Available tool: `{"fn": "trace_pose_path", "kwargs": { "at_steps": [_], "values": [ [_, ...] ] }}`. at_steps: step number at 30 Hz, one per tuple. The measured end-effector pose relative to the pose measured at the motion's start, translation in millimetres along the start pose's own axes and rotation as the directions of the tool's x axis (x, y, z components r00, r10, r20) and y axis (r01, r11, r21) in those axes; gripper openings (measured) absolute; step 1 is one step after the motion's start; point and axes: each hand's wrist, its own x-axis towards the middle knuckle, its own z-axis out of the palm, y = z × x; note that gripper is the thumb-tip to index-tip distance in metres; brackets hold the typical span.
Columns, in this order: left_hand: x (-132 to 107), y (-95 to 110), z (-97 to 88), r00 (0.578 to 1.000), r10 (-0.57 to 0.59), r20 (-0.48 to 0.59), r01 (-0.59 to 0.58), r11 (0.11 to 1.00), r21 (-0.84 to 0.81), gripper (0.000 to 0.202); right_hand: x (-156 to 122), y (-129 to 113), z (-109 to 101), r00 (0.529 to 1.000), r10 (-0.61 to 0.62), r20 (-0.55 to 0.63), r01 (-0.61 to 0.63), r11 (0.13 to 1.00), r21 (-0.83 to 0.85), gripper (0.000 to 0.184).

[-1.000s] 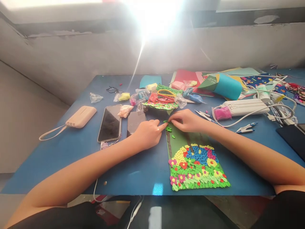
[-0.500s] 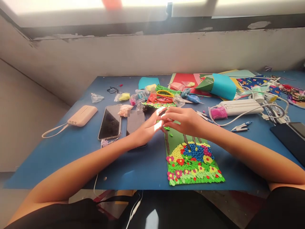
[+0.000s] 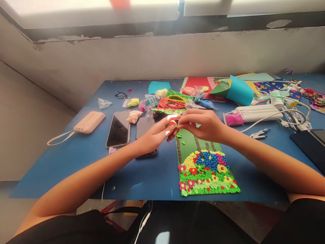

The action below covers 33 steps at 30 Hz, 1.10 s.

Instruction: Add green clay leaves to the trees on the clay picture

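Observation:
My left hand (image 3: 158, 134) and my right hand (image 3: 204, 126) meet above the top of a clay picture (image 3: 207, 173). Between their fingertips is a tiny piece of green clay (image 3: 176, 126), mostly covered by the fingers. My left thumb and forefinger pinch it from one side, my right fingers from the other. The picture lies flat on green card, with brown stems, blue and yellow rings, flowers and green leaves. A few loose-looking green leaf bits (image 3: 179, 135) show near its upper left, just below my hands.
Two phones (image 3: 118, 128) lie left of the picture, with a peach power bank (image 3: 90, 122) beyond. Behind my hands are bagged clay lumps and scissors (image 3: 177, 99). A white power bank (image 3: 259, 113) with cables and pens (image 3: 260, 134) lie right on the blue table (image 3: 76, 173).
My fingers were overlapped and pressed together; now the hands have drawn slightly apart, and the green clay shows between the fingertips. The camera view has shifted a little.

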Motion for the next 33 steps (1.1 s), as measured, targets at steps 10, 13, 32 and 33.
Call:
{"fn": "trace_pose_path", "kwargs": {
  "at_steps": [10,13,32,33],
  "values": [
    [2.8,-6.5,-14.9,0.975,-0.115,-0.190,0.143,0.980,0.141,0.024,-0.7,13.1,-6.3,0.974,0.224,-0.021,-0.224,0.974,-0.034,0.013],
    [2.9,-9.1,-15.5,0.969,-0.163,-0.185,0.190,0.972,0.138,0.024,-2.0,14.4,-2.5,0.972,0.236,0.013,-0.235,0.971,-0.044,0.019],
    [-9.5,2.6,3.4,0.978,-0.185,-0.099,0.158,0.959,-0.234,0.048,-8.4,-18.0,13.4,0.987,-0.141,-0.075,0.113,0.948,-0.298,0.014],
    [-10.0,2.8,4.1,0.976,-0.190,-0.110,0.158,0.956,-0.246,0.047,-8.0,-19.1,13.9,0.986,-0.146,-0.080,0.115,0.947,-0.300,0.013]
  ]
}}
